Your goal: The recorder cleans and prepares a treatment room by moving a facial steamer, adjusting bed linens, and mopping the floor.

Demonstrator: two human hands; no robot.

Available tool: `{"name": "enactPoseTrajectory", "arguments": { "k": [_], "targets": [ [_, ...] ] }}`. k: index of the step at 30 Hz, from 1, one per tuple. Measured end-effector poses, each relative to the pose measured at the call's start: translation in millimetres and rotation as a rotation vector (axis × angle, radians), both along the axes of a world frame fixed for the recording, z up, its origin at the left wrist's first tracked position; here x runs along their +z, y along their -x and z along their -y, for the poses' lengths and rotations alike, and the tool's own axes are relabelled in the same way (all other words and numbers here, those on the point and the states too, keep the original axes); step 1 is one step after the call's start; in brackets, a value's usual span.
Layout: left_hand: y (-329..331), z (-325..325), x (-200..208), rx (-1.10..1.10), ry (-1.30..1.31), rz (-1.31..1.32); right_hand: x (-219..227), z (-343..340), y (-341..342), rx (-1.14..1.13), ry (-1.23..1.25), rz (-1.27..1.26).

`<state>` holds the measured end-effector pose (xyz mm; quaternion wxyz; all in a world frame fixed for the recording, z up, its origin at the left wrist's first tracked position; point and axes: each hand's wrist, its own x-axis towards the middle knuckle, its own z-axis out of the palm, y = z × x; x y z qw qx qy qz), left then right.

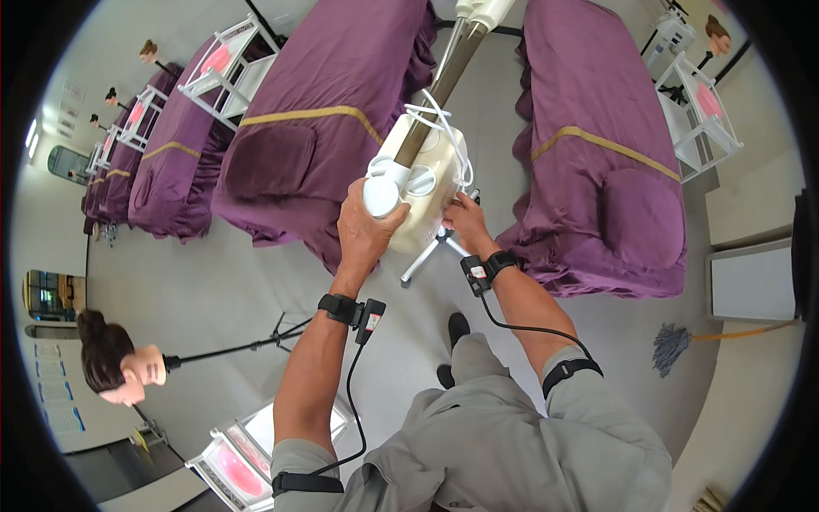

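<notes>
A cream facial steamer [424, 215] stands in front of me on a wheeled stand [420, 261], its long arm reaching away over the floor. My left hand [362, 234] is closed around a round white cap [381, 197] on the steamer's near top side. Next to that cap is a white dial [421, 180]. My right hand [471, 224] is at the machine's right side, low down, with the fingers curled in. What those fingers hold is hidden. A white cord [465, 162] loops over the body and hangs down close to the right hand.
Beds with purple covers flank the steamer, one on the left [341, 68] and one on the right [589, 94]. A mannequin head [115, 363] on a tripod stands at left, above a white trolley [205, 468]. A mop [672, 348] lies at right.
</notes>
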<state>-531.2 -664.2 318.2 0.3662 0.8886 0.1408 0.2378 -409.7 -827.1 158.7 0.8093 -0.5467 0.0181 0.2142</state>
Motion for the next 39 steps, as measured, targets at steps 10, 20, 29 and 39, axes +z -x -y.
{"name": "enactPoseTrajectory", "arguments": {
  "k": [10,20,29,39],
  "targets": [
    [-135,-21,22,-0.017,-0.007,0.002,-1,0,-68,0.148,0.245,0.006],
    [-285,-64,35,-0.094,-0.04,0.045,-20,64,-64,0.187,0.453,-0.276],
    [-416,-64,39,-0.05,-0.094,0.181,5,66,-121,0.015,0.426,-0.354],
    [-567,-77,52,-0.098,-0.147,0.257,14,80,-189,-0.117,0.305,-0.376]
  ]
}}
